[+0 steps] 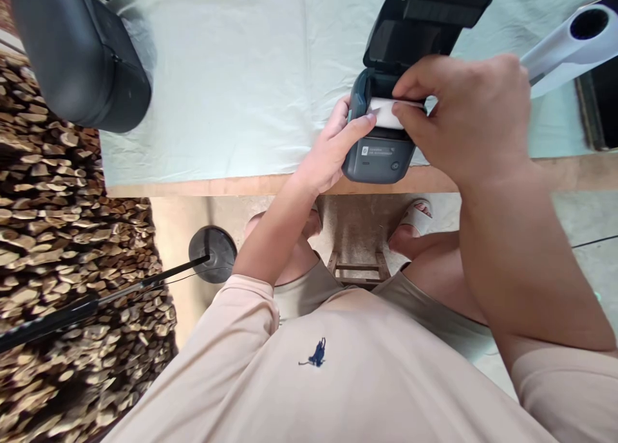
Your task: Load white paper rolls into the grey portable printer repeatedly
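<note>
A dark grey portable label printer point(379, 161) sits at the table's front edge with its lid point(410, 34) swung up and back. In its bay lies a white paper roll point(386, 113). My left hand point(333, 143) wraps round the printer's left side, its thumb on the left end of the roll. From the right, my right hand point(468, 111) pinches the roll's upper right part between thumb and forefinger. A small button and a printed label show on the printer's front face.
A black zipped case point(82, 56) stands at the table's left end. To the right are a white cylindrical object point(574, 44) and a dark flat item point(599, 89). Stacked firewood point(82, 250) and a black stand point(212, 253) are at the lower left. The table edge point(232, 187) runs below my hands.
</note>
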